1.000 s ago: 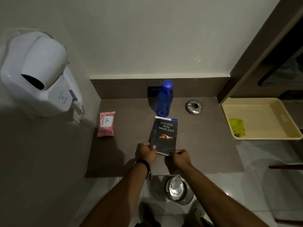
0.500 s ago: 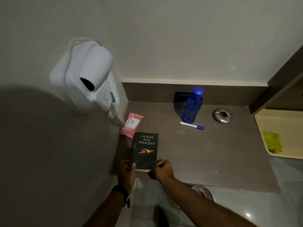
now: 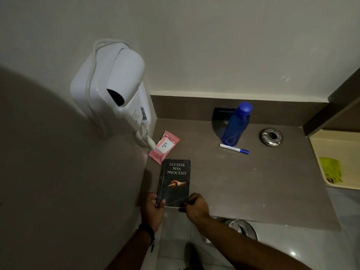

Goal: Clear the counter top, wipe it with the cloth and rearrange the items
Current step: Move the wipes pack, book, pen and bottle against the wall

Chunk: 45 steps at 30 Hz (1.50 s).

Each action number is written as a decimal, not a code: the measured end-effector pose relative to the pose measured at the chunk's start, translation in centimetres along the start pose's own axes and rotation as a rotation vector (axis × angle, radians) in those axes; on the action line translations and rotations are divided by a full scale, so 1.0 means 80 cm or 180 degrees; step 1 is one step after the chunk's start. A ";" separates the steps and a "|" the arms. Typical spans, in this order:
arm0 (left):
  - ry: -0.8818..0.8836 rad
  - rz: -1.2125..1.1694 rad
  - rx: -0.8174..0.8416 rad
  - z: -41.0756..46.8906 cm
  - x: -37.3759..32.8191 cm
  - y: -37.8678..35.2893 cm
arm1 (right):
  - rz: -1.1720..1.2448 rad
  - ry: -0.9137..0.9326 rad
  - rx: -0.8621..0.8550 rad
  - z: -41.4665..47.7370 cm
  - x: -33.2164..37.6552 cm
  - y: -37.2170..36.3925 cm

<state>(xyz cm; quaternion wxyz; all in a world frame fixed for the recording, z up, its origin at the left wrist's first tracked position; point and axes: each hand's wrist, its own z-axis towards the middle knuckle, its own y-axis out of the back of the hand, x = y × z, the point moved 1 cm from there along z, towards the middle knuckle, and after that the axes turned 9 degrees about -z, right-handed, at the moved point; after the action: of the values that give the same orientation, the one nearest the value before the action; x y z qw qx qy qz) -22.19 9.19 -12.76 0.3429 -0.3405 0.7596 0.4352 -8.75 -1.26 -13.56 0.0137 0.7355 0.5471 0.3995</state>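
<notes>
Brown counter (image 3: 253, 182), lower centre: both hands pinch a paperback book (image 3: 175, 182) by its near corners. Left hand (image 3: 153, 208) and right hand (image 3: 195, 206) grip it; it looks light, slightly bendy, best held at the edges.

The counter top (image 3: 243, 184) is a brown slab set in a wall corner, and everything here is placed by it. A black paperback book (image 3: 175, 182) titled "LUCIFER WAS INNOCENT" lies face up at its front left edge, its near end gripped at both corners by the left hand (image 3: 153, 208) and right hand (image 3: 195, 206). Just behind the book, at the counter's left edge, lies a pink wipes pack (image 3: 164, 147), angled. A blue bottle (image 3: 236, 124) stands upright near the counter's back. A white marker with a blue cap (image 3: 234, 148) lies just in front of the bottle. Beyond the counter's right end, a yellow-green cloth (image 3: 331, 169) lies crumpled in a cream tray (image 3: 319, 145).
</notes>
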 end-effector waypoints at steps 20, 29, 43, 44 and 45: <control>0.0020 0.0189 -0.0244 -0.016 0.024 0.006 | -0.0476 0.0425 0.0082 -0.002 0.003 0.015; -0.0239 0.0449 -0.0278 0.036 -0.010 0.026 | -0.0339 0.0307 0.0340 0.011 0.062 0.006; -0.0262 0.0457 -0.0751 0.025 -0.019 0.005 | -0.0983 0.0627 0.0637 0.010 0.076 0.002; -0.0304 0.0550 -0.0758 0.023 -0.020 0.006 | -0.0933 0.0588 0.0500 0.009 0.075 0.013; -0.0362 0.0668 -0.0756 0.021 -0.019 0.007 | -0.0885 0.0540 0.0299 0.011 0.075 0.028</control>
<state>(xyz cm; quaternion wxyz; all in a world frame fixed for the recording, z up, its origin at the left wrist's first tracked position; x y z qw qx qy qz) -21.44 11.28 -11.90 0.2953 -0.2724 0.7136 0.5739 -5.97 3.13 -9.71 -0.0118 0.6162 0.6608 0.4284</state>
